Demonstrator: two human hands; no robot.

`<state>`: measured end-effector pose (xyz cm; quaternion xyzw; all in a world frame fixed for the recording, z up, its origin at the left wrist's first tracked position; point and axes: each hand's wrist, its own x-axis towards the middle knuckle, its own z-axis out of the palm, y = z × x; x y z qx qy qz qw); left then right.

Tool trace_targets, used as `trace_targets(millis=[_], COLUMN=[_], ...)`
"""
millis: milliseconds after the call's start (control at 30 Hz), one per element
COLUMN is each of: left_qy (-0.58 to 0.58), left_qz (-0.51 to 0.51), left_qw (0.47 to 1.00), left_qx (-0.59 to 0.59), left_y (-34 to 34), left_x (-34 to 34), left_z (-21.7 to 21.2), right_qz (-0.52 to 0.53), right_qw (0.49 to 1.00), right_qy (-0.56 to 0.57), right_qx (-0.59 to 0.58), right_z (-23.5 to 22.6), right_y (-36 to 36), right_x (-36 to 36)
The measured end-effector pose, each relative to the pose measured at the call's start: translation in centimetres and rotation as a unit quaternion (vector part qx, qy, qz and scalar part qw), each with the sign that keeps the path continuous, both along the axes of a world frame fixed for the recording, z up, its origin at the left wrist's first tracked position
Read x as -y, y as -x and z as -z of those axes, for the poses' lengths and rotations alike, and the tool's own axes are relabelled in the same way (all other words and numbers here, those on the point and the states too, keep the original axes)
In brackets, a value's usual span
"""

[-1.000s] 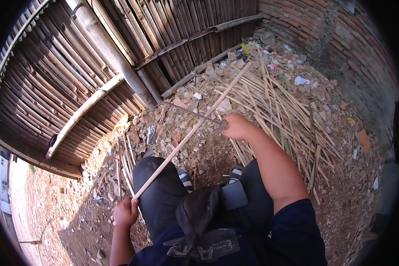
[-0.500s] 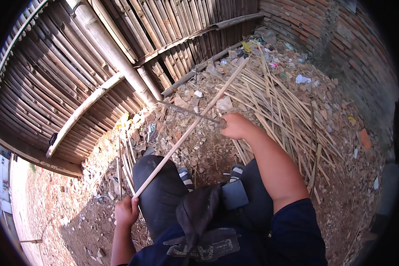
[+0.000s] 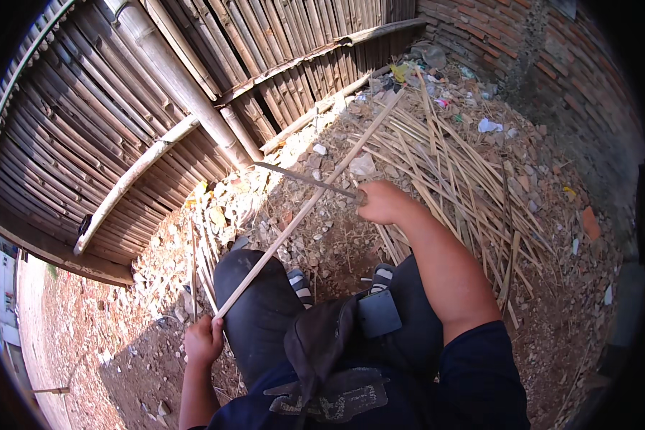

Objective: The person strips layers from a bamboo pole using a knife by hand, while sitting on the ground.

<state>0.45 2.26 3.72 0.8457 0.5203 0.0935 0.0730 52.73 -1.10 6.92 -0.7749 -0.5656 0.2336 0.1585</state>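
Left hand (image 3: pixel 203 340) clenched round near end of long bamboo strip (image 3: pixel 309 204), beside left knee. Right hand (image 3: pixel 381 201) fisted on handle of long knife (image 3: pixel 304 180), blade lying across strip near its middle, pointing left. Strip runs diagonally up-right, far tip near bamboo fence (image 3: pixel 158 93) base. Pile of cut bamboo strips (image 3: pixel 466 172) crowds right side (brick wall (image 3: pixel 552 64) close behind). Bare dirt ground (image 3: pixel 86 337) lower left offers open room.

Outdoor bamboo-working yard: bamboo fence (image 3: pixel 107 136), strip pile (image 3: pixel 466 179).
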Motion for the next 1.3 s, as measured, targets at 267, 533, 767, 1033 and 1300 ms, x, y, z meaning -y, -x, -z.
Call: trace_targets(millis=[267,533,767,1033,1300], left_qy=[-0.011,-0.024,-0.035,-0.032,-0.040], left_qz=[0.016,0.028,0.015,0.024,0.012], left_qw=[1.000,0.999,0.999,0.999,0.999], left_qx=[-0.001,-0.004,-0.002,0.029,0.014], left_y=[-0.1,0.2,-0.4,-0.7,-0.3], left_x=[-0.2,-0.5,0.1,0.0,0.2], left_z=[-0.3,-0.2,-0.1,0.3,0.5], right_qz=[-0.003,-0.014,0.029,0.035,-0.058], right_qw=[1.000,0.999,0.999,0.998,0.995], right_qy=[0.017,0.035,-0.021,-0.020,0.035], right_qx=[-0.003,-0.003,0.021,0.048,0.068], right_z=[-0.5,-1.1,-1.8,-1.4,-2.4], right_y=[-0.2,-0.2,1.0,0.6,3.7], right_x=[0.4,0.8,0.5,0.1,-0.4])
